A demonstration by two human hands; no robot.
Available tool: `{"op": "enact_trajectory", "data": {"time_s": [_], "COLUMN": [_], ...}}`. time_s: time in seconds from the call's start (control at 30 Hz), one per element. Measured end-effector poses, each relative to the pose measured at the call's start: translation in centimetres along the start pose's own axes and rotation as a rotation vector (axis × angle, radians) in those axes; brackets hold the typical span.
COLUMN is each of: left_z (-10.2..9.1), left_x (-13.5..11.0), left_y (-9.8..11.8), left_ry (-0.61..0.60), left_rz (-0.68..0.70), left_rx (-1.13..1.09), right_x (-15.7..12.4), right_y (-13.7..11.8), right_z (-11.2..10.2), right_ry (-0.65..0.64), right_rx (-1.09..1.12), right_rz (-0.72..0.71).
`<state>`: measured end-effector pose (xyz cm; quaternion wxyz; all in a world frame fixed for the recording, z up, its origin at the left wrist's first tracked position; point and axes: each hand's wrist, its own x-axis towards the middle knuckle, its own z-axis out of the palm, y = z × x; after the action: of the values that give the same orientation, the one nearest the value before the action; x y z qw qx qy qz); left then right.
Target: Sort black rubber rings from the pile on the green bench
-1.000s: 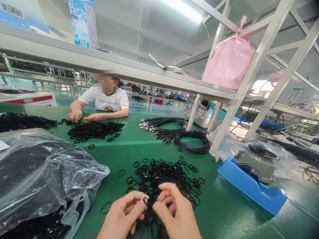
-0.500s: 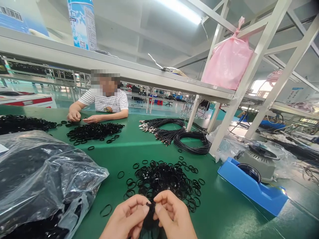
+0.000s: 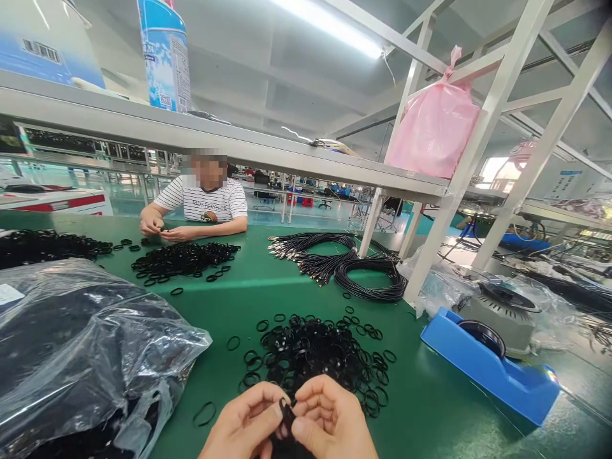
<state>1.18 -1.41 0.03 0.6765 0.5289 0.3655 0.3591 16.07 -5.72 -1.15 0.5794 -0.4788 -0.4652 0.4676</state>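
Low in the view, my left hand (image 3: 246, 417) pinches a small black ring (image 3: 287, 411) between thumb and fingertips. My right hand (image 3: 335, 417) meets it from the other side, its fingers curled and its thumb against the same ring. Part of the ring is hidden by the fingers. Right behind my hands lies a pile of similar black rings (image 3: 313, 347), with several strays around it. One loose black ring (image 3: 204, 414) rests to the left of my left hand.
A clear plastic bag (image 3: 109, 319) of black pieces fills the left. Coiled black cables (image 3: 368, 277) lie beyond the pile. A blue tape dispenser (image 3: 488, 370) stands right. Across the green table (image 3: 229, 293), a person (image 3: 210, 197) handles rings beside another pile (image 3: 186, 260). A shelf (image 3: 268, 153) crosses above.
The whole view has shifted slightly downward in the picture. Between my fingertips the black ring now shows more, and my right fingers have spread a little. The person opposite has brought both hands closer together.
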Motion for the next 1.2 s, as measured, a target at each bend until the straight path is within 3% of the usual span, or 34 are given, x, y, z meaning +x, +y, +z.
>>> {"op": "enact_trajectory", "data": {"time_s": [0.23, 0.3, 0.5, 0.67, 0.87, 0.97, 1.07, 1.2], "left_z": [-1.7, -2.0, -0.8, 0.4, 0.8, 0.1, -1.2, -2.4], "left_x": [0.7, 0.9, 0.5, -0.2, -0.2, 0.2, 0.5, 0.8], "left_y": [1.7, 1.9, 1.0, 0.3, -0.5, -0.1, 1.0, 2.0], "left_ry": [0.285, 0.307, 0.141, 0.003, 0.001, 0.039, 0.130, 0.162], "left_rz": [0.046, 0.051, 0.082, 0.051, 0.074, 0.100, 0.119, 0.166], "left_rx": [-0.189, -0.166, 0.102, 0.078, 0.195, 0.100, -0.002, 0.325], "right_x": [0.2, 0.2, 0.2, 0.1, 0.0, 0.0, -0.1, -0.2], "right_y": [-0.5, -0.6, -0.8, -0.7, -0.2, -0.5, -1.8, -3.3], "right_z": [-1.0, -1.0, -0.7, -0.4, 0.1, -0.5, -1.8, -3.1], "right_ry": [0.022, 0.043, 0.086, 0.106, 0.095, 0.135, 0.195, 0.080], "right_rx": [-0.104, -0.078, 0.061, 0.108, 0.107, -0.036, -0.319, -0.859], "right_rz": [-0.023, -0.015, -0.027, -0.029, -0.024, -0.060, -0.094, -0.271]}}
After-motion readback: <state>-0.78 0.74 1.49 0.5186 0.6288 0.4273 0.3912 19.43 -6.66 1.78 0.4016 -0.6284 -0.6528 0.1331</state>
